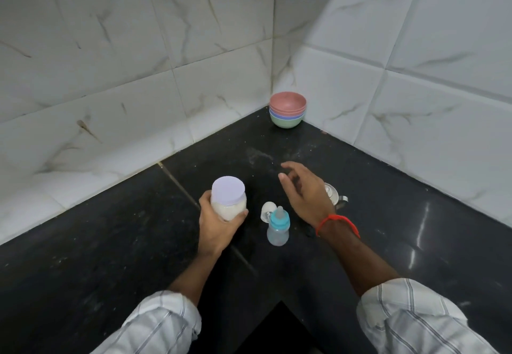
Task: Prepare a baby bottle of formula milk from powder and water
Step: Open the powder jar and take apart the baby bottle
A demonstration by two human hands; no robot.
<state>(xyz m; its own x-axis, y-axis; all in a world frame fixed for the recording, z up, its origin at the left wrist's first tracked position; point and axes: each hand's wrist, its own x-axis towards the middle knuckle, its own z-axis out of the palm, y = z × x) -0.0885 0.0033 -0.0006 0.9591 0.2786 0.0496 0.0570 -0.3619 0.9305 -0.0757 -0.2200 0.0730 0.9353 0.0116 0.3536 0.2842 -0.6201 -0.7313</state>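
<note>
- Where two marbled tile walls meet, a black worktop (116, 243) carries everything; no brand, label or writing is legible on any item.
- Stack of bowls (287, 110), pink uppermost, in the far corner.
- Left hand (217, 227) wrapped around a lilac-lidded powder jar (228, 201).
- Right hand (303, 190) spread, gripping nothing, above a steel vessel (333, 194).
- Baby bottle (278, 227), teal collar, upright between the hands.
- White cap (267, 210) just beside the bottle.

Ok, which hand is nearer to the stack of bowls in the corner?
Right. The right hand hovers open above the counter, short of the stack of bowls. The left hand is farther back and to the left, holding the powder jar.
</note>
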